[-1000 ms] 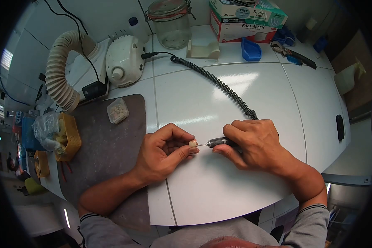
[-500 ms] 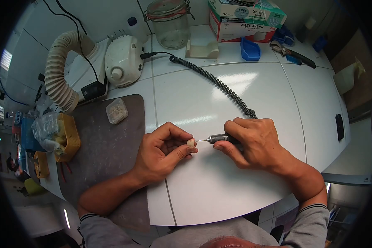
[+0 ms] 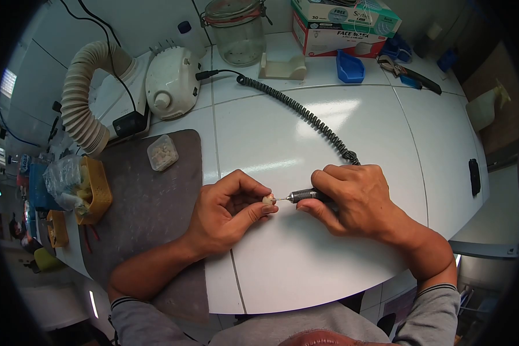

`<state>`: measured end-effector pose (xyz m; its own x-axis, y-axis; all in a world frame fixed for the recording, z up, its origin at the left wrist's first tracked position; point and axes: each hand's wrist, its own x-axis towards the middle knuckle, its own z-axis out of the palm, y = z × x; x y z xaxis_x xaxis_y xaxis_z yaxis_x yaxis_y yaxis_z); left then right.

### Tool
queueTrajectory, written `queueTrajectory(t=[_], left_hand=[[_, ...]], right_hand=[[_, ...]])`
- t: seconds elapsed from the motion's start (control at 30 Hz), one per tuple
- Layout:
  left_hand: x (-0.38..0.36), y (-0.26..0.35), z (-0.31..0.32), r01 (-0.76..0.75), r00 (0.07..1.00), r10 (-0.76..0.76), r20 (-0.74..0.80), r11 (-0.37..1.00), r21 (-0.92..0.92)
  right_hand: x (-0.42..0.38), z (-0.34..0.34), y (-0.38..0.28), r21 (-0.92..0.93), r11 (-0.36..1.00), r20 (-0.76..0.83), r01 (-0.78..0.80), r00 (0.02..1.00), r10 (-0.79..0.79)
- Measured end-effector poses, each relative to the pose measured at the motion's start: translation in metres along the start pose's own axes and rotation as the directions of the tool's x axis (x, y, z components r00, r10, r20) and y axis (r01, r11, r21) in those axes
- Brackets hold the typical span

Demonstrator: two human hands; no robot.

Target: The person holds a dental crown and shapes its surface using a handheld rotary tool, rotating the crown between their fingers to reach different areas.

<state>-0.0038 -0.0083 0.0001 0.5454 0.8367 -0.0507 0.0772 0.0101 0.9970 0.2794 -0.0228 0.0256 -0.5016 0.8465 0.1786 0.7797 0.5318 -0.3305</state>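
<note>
Between the thumb and fingers of my left hand [image 3: 228,216] is a small off-white piece that looks like a dental crown [image 3: 268,200]; the fingertips cover part of it. My right hand [image 3: 354,199] is wrapped round a dark rotary handpiece [image 3: 307,195], held nearly level and pointing left. Its thin metal bur [image 3: 282,199] reaches the right side of the piece; contact is too small to make out. A black coiled cord [image 3: 305,115] runs from behind my right hand to the white control unit [image 3: 173,86].
A ribbed hose [image 3: 78,92] curves at the back left. On the dark mat [image 3: 173,230] sits a small clear box [image 3: 163,153] of pale pieces, near a yellow basket [image 3: 101,193]. A glass jar [image 3: 236,40], mask boxes [image 3: 337,40], blue tray [image 3: 350,67] and pliers-like tool [image 3: 412,75] stand behind.
The small piece has turned slightly in my left fingers, and the handpiece tip has dipped a little. Both hands otherwise stay in place, with their grips kept.
</note>
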Motion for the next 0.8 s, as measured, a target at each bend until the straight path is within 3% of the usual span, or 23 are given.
queueTrajectory(t=[0.8], left_hand=[[-0.0001,0.0066,0.0000,0.049,0.999,-0.049,-0.005,0.996,0.073]], right_hand=[[0.0004,-0.0013,-0.0007,-0.005,1.000,0.014,0.004,1.000,-0.004]])
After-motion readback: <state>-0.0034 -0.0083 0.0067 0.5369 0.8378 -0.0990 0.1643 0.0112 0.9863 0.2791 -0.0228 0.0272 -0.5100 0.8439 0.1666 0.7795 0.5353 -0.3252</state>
